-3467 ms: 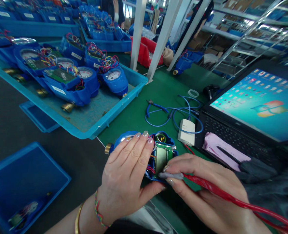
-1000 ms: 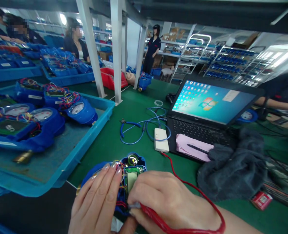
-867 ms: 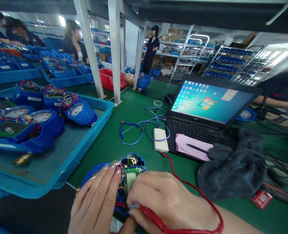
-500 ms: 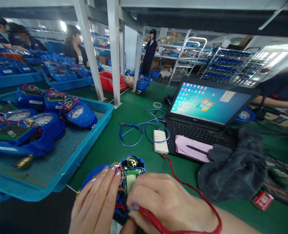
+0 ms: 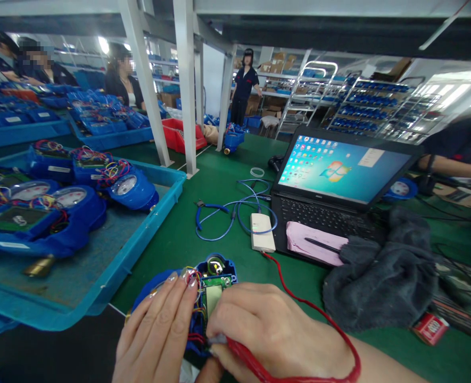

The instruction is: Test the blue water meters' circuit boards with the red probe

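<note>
1. The left hand (image 5: 159, 330) lies flat, fingers extended and close together, across the meter (image 5: 197, 322), gripping nothing visible.
2. The right hand (image 5: 271, 324) is closed in a pinch on the grey probe (image 5: 218, 339); its tip is at the meter's near edge, exact contact unclear.
3. The meter rests on the table (image 5: 167, 234) beneath both hands, its housing open, with the display (image 5: 213, 298) partly covered by the right hand.
4. The red cable (image 5: 299, 300) connects to the white box (image 5: 262, 242), beyond the meter.
5. The blue cable (image 5: 219, 236) is looped beside the pliers (image 5: 198, 217) and across the box.
6. The laptop (image 5: 327, 215) stands open right of the box, carrying pink paper (image 5: 299, 236) and a pen (image 5: 322, 245).
7. The cloth (image 5: 382, 287) lies near the laptop.
8. The tray (image 5: 139, 236), at left, holds other meters (image 5: 133, 192).
9. A person (image 5: 243, 85) stands beyond the table.
</note>
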`<state>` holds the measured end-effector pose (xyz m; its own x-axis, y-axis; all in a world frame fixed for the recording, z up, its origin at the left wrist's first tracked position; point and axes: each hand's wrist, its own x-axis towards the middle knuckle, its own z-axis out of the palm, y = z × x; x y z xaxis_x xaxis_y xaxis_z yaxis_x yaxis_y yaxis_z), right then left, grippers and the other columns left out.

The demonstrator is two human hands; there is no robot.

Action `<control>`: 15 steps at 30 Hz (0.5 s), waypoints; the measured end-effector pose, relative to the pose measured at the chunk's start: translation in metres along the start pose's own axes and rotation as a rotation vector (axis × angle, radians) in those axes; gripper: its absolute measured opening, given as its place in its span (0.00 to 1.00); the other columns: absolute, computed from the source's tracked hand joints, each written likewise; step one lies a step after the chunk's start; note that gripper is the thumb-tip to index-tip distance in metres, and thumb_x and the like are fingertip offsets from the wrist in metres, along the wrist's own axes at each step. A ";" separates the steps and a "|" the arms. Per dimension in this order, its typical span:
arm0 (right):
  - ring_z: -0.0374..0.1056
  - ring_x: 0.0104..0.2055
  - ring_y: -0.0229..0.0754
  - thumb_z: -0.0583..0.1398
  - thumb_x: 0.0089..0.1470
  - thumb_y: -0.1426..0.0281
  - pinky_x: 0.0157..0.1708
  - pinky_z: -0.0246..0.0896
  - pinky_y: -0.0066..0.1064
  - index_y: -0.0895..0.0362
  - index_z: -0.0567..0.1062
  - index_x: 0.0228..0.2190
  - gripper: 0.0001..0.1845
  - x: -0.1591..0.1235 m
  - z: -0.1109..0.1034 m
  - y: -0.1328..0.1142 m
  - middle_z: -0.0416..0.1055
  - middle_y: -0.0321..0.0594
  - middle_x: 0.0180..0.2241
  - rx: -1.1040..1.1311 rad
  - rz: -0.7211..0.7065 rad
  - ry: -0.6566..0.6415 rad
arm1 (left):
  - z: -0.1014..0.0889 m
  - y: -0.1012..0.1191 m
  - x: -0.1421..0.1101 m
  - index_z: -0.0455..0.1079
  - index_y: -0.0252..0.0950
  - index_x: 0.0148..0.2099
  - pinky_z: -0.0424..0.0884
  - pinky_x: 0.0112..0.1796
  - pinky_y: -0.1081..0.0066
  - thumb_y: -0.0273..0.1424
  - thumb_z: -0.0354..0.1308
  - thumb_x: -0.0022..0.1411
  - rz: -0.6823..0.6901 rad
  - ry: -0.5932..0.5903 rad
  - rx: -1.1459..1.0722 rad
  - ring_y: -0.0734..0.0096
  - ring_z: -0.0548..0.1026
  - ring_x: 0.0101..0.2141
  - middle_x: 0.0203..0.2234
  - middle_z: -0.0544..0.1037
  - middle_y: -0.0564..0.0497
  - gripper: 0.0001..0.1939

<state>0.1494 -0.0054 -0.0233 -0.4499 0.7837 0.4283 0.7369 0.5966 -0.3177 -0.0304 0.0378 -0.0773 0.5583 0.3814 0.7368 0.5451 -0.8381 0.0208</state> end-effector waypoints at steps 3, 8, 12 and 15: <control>0.61 0.24 0.36 0.51 0.58 0.74 0.25 0.58 0.27 0.58 0.69 0.28 0.09 0.000 -0.001 0.000 0.68 0.35 0.25 0.006 0.013 -0.002 | 0.001 0.000 0.000 0.58 0.25 0.61 0.57 0.57 0.62 0.33 0.58 0.56 -0.008 -0.002 -0.005 0.57 0.69 0.51 0.50 0.72 0.38 0.33; 0.61 0.24 0.36 0.50 0.59 0.74 0.24 0.57 0.26 0.58 0.69 0.27 0.11 0.000 -0.002 0.001 0.69 0.36 0.25 0.010 0.000 0.007 | 0.001 -0.002 0.001 0.59 0.25 0.61 0.56 0.58 0.63 0.34 0.58 0.56 0.023 -0.007 0.004 0.58 0.69 0.52 0.50 0.72 0.38 0.33; 0.60 0.24 0.36 0.49 0.59 0.74 0.24 0.57 0.26 0.58 0.69 0.27 0.12 0.000 -0.001 0.000 0.68 0.36 0.25 0.003 -0.006 0.014 | -0.001 -0.003 0.000 0.60 0.24 0.60 0.56 0.58 0.64 0.33 0.58 0.55 0.029 0.000 -0.001 0.58 0.69 0.52 0.49 0.73 0.38 0.32; 0.60 0.24 0.36 0.50 0.58 0.74 0.24 0.58 0.27 0.58 0.69 0.27 0.10 0.000 -0.001 0.000 0.68 0.36 0.25 -0.012 -0.003 0.012 | -0.001 -0.003 0.000 0.60 0.24 0.60 0.56 0.58 0.63 0.33 0.59 0.54 0.041 -0.006 0.004 0.57 0.69 0.52 0.49 0.73 0.37 0.33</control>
<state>0.1501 -0.0057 -0.0225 -0.4457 0.7799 0.4394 0.7416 0.5966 -0.3067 -0.0323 0.0399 -0.0771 0.5840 0.3488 0.7330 0.5240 -0.8516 -0.0122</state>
